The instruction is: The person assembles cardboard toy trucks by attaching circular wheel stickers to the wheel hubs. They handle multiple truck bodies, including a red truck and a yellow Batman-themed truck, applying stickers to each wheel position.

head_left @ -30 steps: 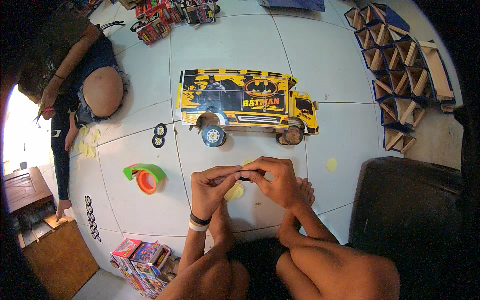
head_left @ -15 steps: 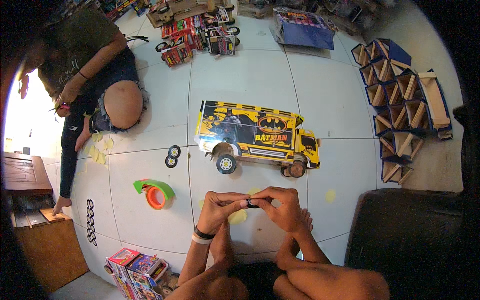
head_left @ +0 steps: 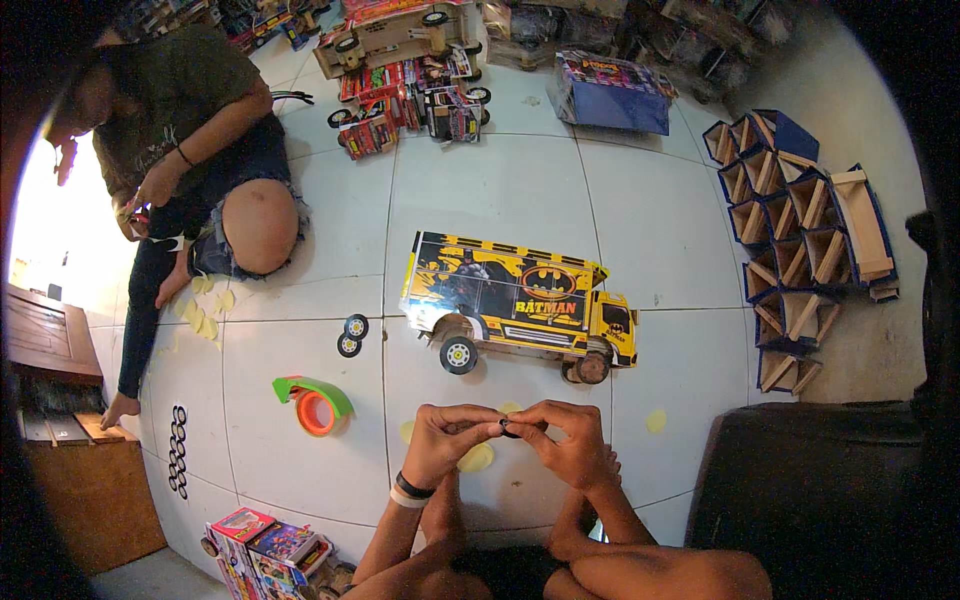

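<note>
My left hand (head_left: pixel 438 440) and my right hand (head_left: pixel 566 438) meet near my feet, thumbs and fingertips pinching a small dark wheel disc (head_left: pixel 508 431), seen nearly edge-on. Beyond them a yellow and black toy truck (head_left: pixel 510 300) lies on its side, its cab pointing right. One of its wheels (head_left: pixel 459 354) bears a black disc with a pale hub; the front wheel (head_left: pixel 593 368) shows bare brown wood. Left of the truck, two printed wheel discs (head_left: pixel 352 335) touch each other on the floor. A pale yellow paper circle (head_left: pixel 476 458) lies beneath my hands.
Left of my hands stands a green and orange tape dispenser (head_left: pixel 316 410). A row of black rings (head_left: pixel 178 450) lies farther left, near another person's foot (head_left: pixel 118 410). Blue box frames with wood strips (head_left: pixel 790 240) fill the right; a black case (head_left: pixel 790 480) sits nearer. More toy trucks (head_left: pixel 410 100) stand behind.
The whole view has shifted slightly, so the truck and floor items appear lower. Both hands keep pinching the disc, which looks turned a little. The other person's hands have moved slightly.
</note>
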